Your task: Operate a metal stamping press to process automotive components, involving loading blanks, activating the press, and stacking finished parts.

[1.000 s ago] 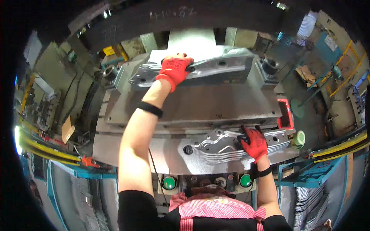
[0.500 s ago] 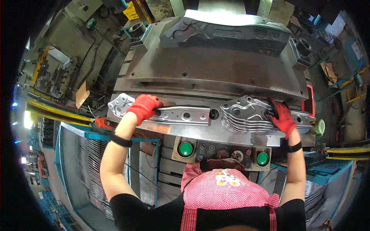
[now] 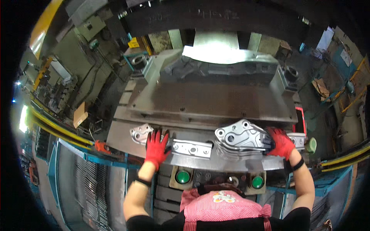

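A long stamped metal bracket (image 3: 192,149) with holes lies on the left part of the steel ledge. Across its middle rests my left hand (image 3: 157,148), in a red glove with dark fingertips, its fingers stretched out and slightly spread. To the right is a stack of similar metal brackets (image 3: 239,153). My red-gloved right hand (image 3: 282,143) has its fingers curled over the top bracket (image 3: 241,134), whose wide end sits raised and tilted above the stack. The hand hides the middle of that bracket.
Behind the ledge stands a large press die (image 3: 216,96). Two green buttons, one left (image 3: 183,176) and one right (image 3: 257,182), are on a panel in front. Yellow bars (image 3: 58,125) flank both sides. A blue rack (image 3: 58,173) holds many metal parts at lower left.
The view has tilted upward. My left hand has loosened from a curled grasp to stretched fingers on the left bracket. At the right, the top bracket has risen and shifted on the stack.
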Tool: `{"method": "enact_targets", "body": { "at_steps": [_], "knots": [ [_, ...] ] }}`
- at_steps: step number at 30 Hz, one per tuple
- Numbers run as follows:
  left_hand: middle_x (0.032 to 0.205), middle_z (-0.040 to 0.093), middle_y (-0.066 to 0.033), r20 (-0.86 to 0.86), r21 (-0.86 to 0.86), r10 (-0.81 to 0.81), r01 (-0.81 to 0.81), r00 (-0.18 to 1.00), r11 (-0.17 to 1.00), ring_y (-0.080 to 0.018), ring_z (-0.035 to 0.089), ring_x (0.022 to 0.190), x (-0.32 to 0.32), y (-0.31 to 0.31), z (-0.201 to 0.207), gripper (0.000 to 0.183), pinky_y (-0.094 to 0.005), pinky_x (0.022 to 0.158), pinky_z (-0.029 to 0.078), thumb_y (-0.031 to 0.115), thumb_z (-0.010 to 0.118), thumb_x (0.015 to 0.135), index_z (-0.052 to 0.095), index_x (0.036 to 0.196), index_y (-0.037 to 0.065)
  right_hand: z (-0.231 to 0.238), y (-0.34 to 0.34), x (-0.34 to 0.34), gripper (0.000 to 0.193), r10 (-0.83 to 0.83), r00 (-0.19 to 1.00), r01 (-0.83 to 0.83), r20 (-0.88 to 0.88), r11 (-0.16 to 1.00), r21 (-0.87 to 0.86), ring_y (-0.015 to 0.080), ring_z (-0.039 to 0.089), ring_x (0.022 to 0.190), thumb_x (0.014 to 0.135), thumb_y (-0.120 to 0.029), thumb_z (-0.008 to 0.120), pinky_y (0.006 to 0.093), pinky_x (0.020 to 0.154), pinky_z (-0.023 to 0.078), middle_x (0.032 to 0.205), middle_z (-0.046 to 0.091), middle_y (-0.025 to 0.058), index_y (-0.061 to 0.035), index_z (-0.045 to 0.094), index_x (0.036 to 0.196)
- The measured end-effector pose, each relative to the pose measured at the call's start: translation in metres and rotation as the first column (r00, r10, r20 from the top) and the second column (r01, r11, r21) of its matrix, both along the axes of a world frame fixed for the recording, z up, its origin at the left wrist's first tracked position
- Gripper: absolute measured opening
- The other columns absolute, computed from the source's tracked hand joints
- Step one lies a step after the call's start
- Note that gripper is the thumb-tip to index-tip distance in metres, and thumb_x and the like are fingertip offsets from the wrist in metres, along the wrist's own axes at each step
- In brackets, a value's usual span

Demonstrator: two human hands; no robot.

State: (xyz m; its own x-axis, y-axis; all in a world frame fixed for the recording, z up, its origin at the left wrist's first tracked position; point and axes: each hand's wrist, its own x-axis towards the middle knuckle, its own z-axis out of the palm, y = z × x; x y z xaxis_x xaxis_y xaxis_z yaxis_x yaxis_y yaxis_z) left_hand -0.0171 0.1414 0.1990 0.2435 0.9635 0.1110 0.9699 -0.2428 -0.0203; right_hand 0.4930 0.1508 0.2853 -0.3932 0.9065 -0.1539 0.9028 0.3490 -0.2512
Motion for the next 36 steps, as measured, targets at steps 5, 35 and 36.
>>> {"method": "enact_targets", "body": {
  "at_steps": [5,35,36],
  "knots": [
    [0.137,0.028,-0.021,0.286,0.084,0.327,-0.364,0.901,0.928,-0.0392,0.024,0.127,-0.013,-0.047,-0.011,0.086,-0.0494,0.104,0.019,0.031,0.071,0.064,0.03,0.136,0.01,0.061,0.03,-0.063,0.096,0.005,1.0,-0.018,0.025,0.846,0.533,0.0327,0.041,0.113,0.046,-0.035,0.079,0.046,0.097,0.029,0.124,0.043,0.0145,-0.0082,0.04,0.128],
    [0.137,0.029,-0.0259,0.581,-0.749,0.804,-0.306,0.124,0.588,-0.0358,0.032,0.126,0.013,-0.156,-0.168,0.097,-0.0407,0.103,0.027,0.045,0.07,0.07,0.018,0.14,0.003,0.03,0.015,-0.079,0.082,-0.144,0.944,0.316,-0.296,0.653,0.688,0.0342,0.023,0.131,0.064,-0.025,0.073,0.0444,0.108,0.015,0.139,0.03,0.0178,-0.0037,0.034,0.133],
    [0.137,0.031,-0.024,0.573,-0.81,0.818,-0.18,-0.042,0.558,-0.0315,0.035,0.125,0.012,-0.153,-0.185,0.108,-0.0368,0.101,0.031,0.049,0.074,0.064,0.013,0.141,0.004,0.001,-0.014,-0.046,0.083,-0.2,0.863,0.48,-0.464,0.613,0.628,0.0325,0.023,0.131,0.065,-0.02,0.072,0.0407,0.109,0.015,0.14,0.029,0.0182,-0.0008,0.03,0.134]
  ]
}}
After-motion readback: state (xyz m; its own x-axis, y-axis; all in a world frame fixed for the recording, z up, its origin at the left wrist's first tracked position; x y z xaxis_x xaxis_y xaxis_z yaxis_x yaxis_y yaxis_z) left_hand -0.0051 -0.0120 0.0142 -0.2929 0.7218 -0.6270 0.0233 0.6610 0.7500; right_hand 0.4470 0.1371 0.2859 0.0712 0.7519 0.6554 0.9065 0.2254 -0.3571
